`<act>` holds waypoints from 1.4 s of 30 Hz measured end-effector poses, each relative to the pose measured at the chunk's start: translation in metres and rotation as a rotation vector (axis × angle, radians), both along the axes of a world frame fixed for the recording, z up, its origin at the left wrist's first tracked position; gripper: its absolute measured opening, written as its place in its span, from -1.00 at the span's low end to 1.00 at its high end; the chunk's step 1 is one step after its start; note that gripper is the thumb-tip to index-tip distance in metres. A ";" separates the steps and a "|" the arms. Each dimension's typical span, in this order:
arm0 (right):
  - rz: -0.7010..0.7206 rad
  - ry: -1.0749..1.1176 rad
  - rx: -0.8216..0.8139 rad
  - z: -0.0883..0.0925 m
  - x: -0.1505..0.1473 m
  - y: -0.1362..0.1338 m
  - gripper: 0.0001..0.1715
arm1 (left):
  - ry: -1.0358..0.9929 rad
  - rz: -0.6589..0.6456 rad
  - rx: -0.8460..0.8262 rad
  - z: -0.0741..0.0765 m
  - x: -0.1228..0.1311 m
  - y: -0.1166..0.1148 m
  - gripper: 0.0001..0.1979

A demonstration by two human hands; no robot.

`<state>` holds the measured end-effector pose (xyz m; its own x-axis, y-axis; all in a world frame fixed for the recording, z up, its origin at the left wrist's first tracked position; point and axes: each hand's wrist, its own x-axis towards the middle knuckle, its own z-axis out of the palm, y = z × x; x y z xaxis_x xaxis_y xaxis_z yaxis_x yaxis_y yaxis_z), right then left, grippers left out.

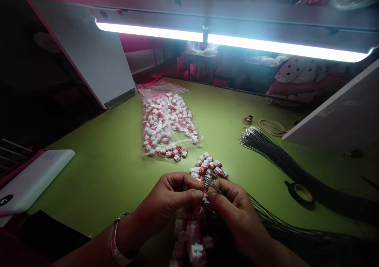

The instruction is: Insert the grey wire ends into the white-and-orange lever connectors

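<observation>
My left hand (170,198) and my right hand (235,206) almost meet over the green table (118,172). In my left hand, thumb and forefinger are closed in a pinch; what lies between them is hidden. A thin dark wire (213,185) is pinched at its end by my right thumb and forefinger. Just beyond the fingertips sits a pile of white and orange connectors (205,160), with dark wires running among them. More such connectors (197,253) lie below my hands, blurred and in shadow. Black wires (266,211) trail off to the right.
A clear bag of connectors (167,117) lies behind, several spilled at its mouth. To the right are a bundle of black wires (272,152), a tape roll (300,194) and tan rings (271,127). A white power bank (38,178) is at left. Lamp tubes (284,48) hang overhead.
</observation>
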<state>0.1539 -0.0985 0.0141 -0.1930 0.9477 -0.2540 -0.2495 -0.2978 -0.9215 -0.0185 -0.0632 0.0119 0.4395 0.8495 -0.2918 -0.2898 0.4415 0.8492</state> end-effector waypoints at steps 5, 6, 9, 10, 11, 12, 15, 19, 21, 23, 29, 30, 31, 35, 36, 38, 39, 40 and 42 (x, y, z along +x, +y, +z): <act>0.009 -0.123 0.141 -0.002 0.003 0.000 -0.61 | 0.007 -0.016 0.004 -0.001 -0.002 0.000 -0.87; 0.006 -0.116 0.146 -0.003 0.002 0.000 -0.61 | 0.004 -0.016 -0.002 -0.001 -0.001 0.000 -0.87; 0.000 -0.074 0.116 -0.004 0.000 -0.002 -0.61 | -0.007 -0.004 -0.011 0.002 0.002 -0.001 -0.83; 0.001 -0.068 0.107 -0.005 0.000 -0.003 -0.61 | -0.010 -0.001 -0.004 0.002 0.002 -0.001 -0.82; 0.001 -0.068 0.101 -0.005 -0.001 -0.003 -0.60 | -0.011 0.003 0.005 0.002 0.003 -0.002 -0.81; 0.001 -0.069 0.097 -0.006 -0.001 -0.003 -0.61 | -0.010 0.005 0.008 0.002 0.003 -0.002 -0.80; 0.008 -0.085 0.108 -0.006 0.000 -0.003 -0.64 | -0.011 0.016 0.004 -0.001 0.003 -0.002 -0.82; 0.023 -0.178 0.211 -0.007 0.003 -0.002 -0.65 | -0.024 0.025 0.019 -0.003 0.001 -0.002 -0.87; 0.016 -0.249 0.264 -0.010 0.004 -0.003 -0.65 | -0.023 0.013 0.017 -0.003 0.001 -0.003 -0.88; 0.009 -0.285 0.287 -0.013 0.004 -0.005 -0.65 | -0.029 -0.001 0.014 -0.002 0.002 -0.004 -0.87; 0.035 -0.262 0.259 -0.013 0.003 -0.007 -0.68 | -0.044 -0.025 0.038 -0.002 0.004 -0.006 -0.87; 0.038 -0.272 0.268 -0.012 0.004 -0.006 -0.68 | -0.040 -0.009 0.039 -0.003 0.003 -0.006 -0.88; 0.039 -0.290 0.286 -0.012 0.004 -0.005 -0.68 | -0.036 0.005 0.036 -0.003 0.003 -0.006 -0.88; 0.013 -0.397 0.399 -0.013 0.005 -0.005 -0.68 | -0.025 0.024 0.033 -0.003 0.003 -0.006 -0.86; 0.005 -0.416 0.425 -0.014 0.005 -0.005 -0.68 | -0.027 0.023 0.032 -0.003 0.003 -0.006 -0.85; -0.001 -0.435 0.460 -0.016 0.005 -0.006 -0.69 | -0.027 0.011 0.033 -0.002 0.004 -0.007 -0.83; 0.001 -0.435 0.466 -0.018 0.005 -0.007 -0.69 | -0.025 0.002 0.035 -0.002 0.005 -0.007 -0.82; 0.004 -0.428 0.466 -0.018 0.005 -0.007 -0.70 | -0.021 -0.005 0.039 -0.002 0.005 -0.007 -0.82; 0.006 -0.398 0.448 -0.019 0.005 -0.006 -0.71 | -0.012 -0.012 0.047 -0.003 0.006 -0.007 -0.81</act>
